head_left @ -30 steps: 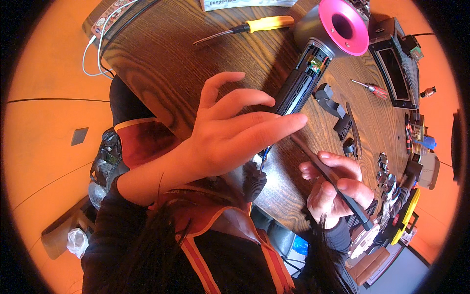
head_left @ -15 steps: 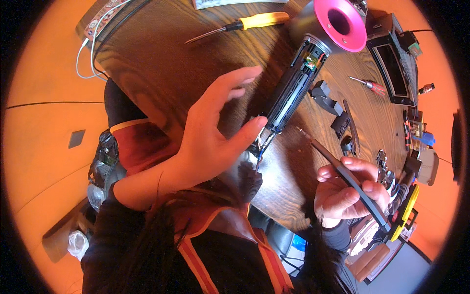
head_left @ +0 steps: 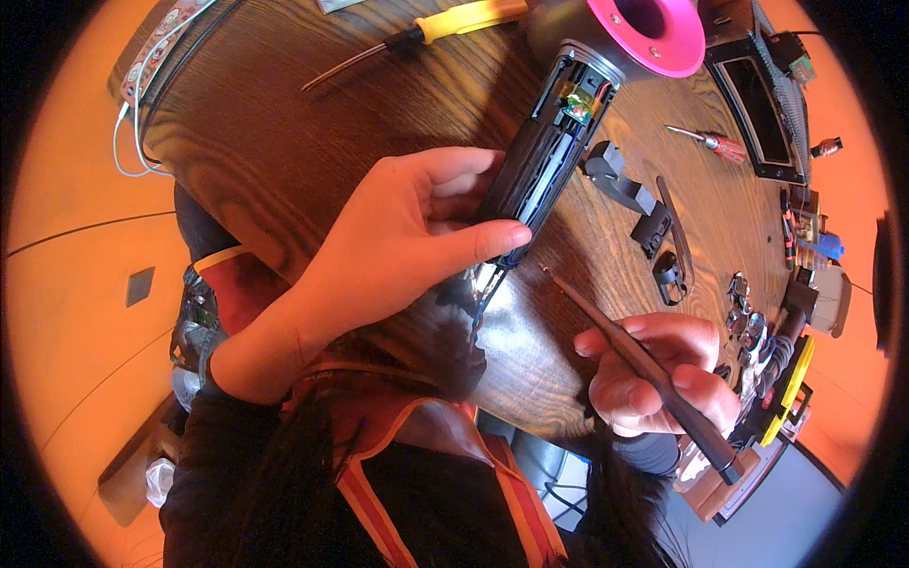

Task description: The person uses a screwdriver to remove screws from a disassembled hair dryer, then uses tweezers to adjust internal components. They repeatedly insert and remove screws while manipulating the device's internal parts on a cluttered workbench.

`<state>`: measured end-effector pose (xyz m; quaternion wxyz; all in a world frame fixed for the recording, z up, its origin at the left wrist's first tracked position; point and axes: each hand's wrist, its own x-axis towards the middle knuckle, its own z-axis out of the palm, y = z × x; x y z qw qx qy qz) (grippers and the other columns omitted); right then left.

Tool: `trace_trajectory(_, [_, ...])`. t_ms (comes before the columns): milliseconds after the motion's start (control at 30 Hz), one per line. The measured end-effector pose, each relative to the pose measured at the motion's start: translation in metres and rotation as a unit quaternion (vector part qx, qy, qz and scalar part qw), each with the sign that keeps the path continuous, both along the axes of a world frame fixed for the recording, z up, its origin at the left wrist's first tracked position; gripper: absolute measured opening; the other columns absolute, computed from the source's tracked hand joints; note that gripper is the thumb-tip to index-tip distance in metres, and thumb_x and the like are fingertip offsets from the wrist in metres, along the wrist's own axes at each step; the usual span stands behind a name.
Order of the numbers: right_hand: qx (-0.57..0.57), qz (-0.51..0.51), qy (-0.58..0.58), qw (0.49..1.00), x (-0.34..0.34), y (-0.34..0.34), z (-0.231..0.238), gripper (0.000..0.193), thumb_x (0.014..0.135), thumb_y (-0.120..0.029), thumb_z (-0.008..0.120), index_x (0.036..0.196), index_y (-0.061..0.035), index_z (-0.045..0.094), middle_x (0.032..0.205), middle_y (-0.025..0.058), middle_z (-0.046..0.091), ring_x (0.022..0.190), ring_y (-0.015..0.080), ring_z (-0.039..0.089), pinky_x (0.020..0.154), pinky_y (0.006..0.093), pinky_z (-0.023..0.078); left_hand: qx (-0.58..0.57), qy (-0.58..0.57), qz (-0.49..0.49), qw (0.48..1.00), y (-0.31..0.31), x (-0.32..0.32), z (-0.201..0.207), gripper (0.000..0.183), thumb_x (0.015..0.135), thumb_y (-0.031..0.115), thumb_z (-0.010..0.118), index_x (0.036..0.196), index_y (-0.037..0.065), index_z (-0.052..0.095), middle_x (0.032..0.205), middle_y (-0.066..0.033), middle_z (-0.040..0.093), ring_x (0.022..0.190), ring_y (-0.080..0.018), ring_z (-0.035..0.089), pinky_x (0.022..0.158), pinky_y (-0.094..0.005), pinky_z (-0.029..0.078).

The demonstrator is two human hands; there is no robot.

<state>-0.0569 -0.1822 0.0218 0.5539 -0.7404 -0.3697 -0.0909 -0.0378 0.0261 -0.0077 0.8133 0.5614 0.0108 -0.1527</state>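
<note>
A hair dryer with a pink ring (head_left: 653, 28) on its head lies on the table, and its opened handle (head_left: 538, 180) shows black inner parts and a small green circuit board (head_left: 578, 102). My left hand (head_left: 402, 213) grips the lower part of that handle, thumb on top and fingers round the far side. Wires come out of the handle's lower end towards a dark cord (head_left: 464, 364). In my right hand (head_left: 663, 369) is a slim dark screwdriver (head_left: 615, 333), its thin tip pointing up-left, a little apart from the handle.
A yellow-handled screwdriver (head_left: 464, 21) lies at the far side. Right of the dryer are black curved plastic parts (head_left: 620, 185), a red-handled screwdriver (head_left: 720, 145) and a black framed device (head_left: 757, 109). A power strip (head_left: 156, 47) with cables sits far left.
My left hand has closed round the dryer's handle from an open pose above it. My right hand has shifted slightly left with the screwdriver. The whole view has shifted a little.
</note>
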Motion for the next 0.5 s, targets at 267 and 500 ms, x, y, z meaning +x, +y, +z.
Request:
trace_trajectory(267, [0.028, 0.020, 0.090, 0.995, -0.002, 0.001, 0.012, 0.038, 0.069, 0.002, 0.065, 0.097, -0.0060, 0.041, 0.097, 0.0280, 0.050, 0.080, 0.0325, 0.061, 0.058, 0.0309, 0.055, 0.014, -0.003, 0.023, 1.000, -0.003, -0.002, -0.002, 0.045, 0.075, 0.008, 0.068, 0.113, -0.008, 0.049, 0.095, -0.0108, 0.062, 0.085, -0.0120, 0.058, 0.074, -0.0243, 0.048])
trace_trajectory(500, [0.008, 0.023, 0.098, 0.995, -0.003, 0.002, 0.016, 0.042, 0.061, 0.008, 0.070, 0.093, -0.0046, 0.046, 0.098, 0.0283, 0.052, 0.083, 0.0345, 0.062, 0.062, 0.0340, 0.055, 0.004, 0.000, 0.021, 1.000, -0.002, -0.002, -0.002, 0.045, 0.076, 0.007, 0.068, 0.113, -0.009, 0.048, 0.095, -0.0111, 0.062, 0.085, -0.0115, 0.058, 0.073, -0.0237, 0.048])
